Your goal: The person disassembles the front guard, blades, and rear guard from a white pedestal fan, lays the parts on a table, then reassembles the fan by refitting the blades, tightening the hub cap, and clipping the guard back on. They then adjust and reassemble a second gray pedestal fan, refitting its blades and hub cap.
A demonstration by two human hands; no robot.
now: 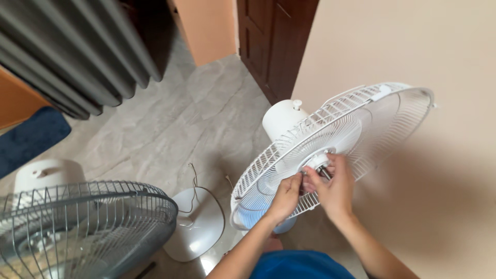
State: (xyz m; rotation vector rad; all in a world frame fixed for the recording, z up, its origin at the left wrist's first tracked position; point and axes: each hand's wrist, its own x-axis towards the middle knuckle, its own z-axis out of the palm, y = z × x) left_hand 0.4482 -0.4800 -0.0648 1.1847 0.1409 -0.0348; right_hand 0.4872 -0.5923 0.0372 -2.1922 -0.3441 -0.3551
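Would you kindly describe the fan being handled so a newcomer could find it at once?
Start at the plain beige wall on the right. Against it stands the white fan with a round wire grille, both hands, left hand and right hand, at its hub. The other fan, lower left, has a grey grille.

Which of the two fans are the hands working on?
The white fan by the beige wall: both hands, left hand and right hand, touch its grille hub. The grey fan, lower left, stands untouched.
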